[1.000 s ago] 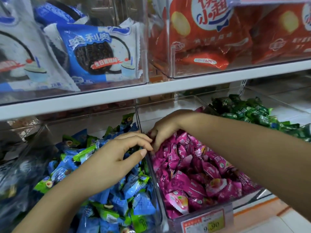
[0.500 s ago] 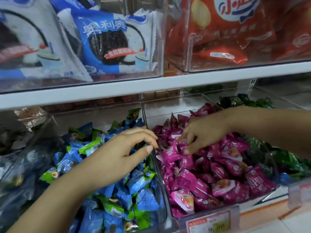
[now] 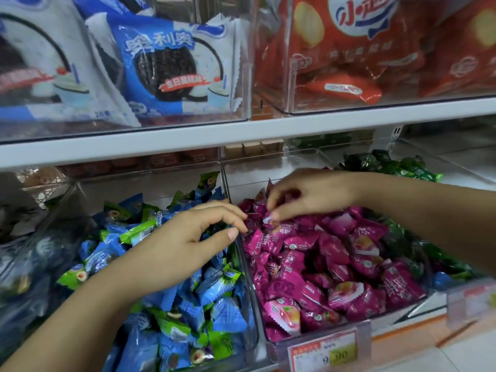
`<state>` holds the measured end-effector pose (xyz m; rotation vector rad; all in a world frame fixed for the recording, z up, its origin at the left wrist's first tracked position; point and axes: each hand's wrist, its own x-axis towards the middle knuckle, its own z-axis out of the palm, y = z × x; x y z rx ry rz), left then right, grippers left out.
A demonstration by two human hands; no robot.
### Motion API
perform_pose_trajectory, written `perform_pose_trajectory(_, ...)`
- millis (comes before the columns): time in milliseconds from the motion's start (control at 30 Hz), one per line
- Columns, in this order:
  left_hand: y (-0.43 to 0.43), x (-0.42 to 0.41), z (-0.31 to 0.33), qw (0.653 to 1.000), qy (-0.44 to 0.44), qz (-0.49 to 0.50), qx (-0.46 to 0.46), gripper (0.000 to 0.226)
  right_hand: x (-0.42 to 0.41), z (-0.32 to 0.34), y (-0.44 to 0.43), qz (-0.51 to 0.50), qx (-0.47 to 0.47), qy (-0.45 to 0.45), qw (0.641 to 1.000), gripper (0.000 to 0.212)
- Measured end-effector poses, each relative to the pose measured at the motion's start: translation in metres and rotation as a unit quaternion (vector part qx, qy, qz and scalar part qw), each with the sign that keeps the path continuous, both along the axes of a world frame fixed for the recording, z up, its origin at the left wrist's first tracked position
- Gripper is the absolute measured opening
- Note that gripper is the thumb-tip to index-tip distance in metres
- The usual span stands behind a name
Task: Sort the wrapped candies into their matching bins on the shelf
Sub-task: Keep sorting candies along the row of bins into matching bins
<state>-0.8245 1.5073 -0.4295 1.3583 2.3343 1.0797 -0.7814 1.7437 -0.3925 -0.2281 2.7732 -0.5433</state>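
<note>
A clear bin (image 3: 236, 264) holds blue and green wrapped candies (image 3: 214, 310). Beside it on the right, a second clear bin (image 3: 273, 170) is heaped with pink wrapped candies (image 3: 335, 264). My left hand (image 3: 188, 242) hovers over the blue and green pile by the divider, fingers curled, thumb apart, nothing in it. My right hand (image 3: 311, 194) reaches in from the right over the back of the pink pile. Its thumb and fingertips pinch the pale end of a pink candy (image 3: 269, 220). Further right lies a pile of dark green candies (image 3: 389, 165).
The white shelf board (image 3: 241, 132) runs just above the bins. On it stand clear boxes of blue cookie packs (image 3: 166, 65) and red snack bags (image 3: 349, 49). A price tag (image 3: 324, 353) hangs at the pink bin's front. Another bin with dark wrappers (image 3: 32, 264) sits far left.
My right hand swept from the pink bin's back left to its middle, then drew back a little and closed its fingertips on a pink wrapper. My left hand has hardly moved.
</note>
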Motion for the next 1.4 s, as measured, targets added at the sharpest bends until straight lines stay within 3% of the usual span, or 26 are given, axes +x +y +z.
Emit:
perform_pose_trajectory(100, 0.001, 0.000, 0.000, 1.000, -0.010, 0.003, 0.004, 0.023, -0.034, -0.010, -0.008, -0.041, 0.007, 0.051, 0.998, 0.044)
perform_pose_trajectory(400, 0.000, -0.002, 0.001, 1.000, -0.004, 0.001, -0.001, 0.024, -0.086, -0.045, -0.007, -0.088, 0.085, -0.120, 0.985, 0.061)
perform_pose_trajectory(500, 0.000, -0.003, 0.000, 1.000, 0.007, 0.000, -0.003, 0.019, -0.091, -0.052, 0.004, -0.042, 0.092, -0.131, 0.986, 0.084)
perform_pose_trajectory(667, 0.000, -0.005, -0.001, 1.000, 0.020, 0.002, -0.007, 0.016, -0.060, -0.033, -0.015, -0.014, 0.106, -0.198, 0.974, 0.065)
perform_pose_trajectory(767, 0.000, -0.004, -0.001, 1.000, 0.024, 0.001, -0.009, 0.016, -0.036, -0.024, -0.019, 0.023, 0.144, -0.202, 0.968, 0.067)
perform_pose_trajectory(1133, -0.001, -0.003, -0.001, 0.999, 0.032, -0.005, -0.010, 0.016, 0.014, -0.022, -0.008, 0.087, 0.261, -0.113, 0.955, 0.070)
perform_pose_trajectory(1400, -0.001, -0.005, -0.003, 0.999, 0.039, -0.008, -0.004, 0.017, 0.008, -0.027, 0.004, 0.104, 0.191, 0.009, 0.976, 0.059)
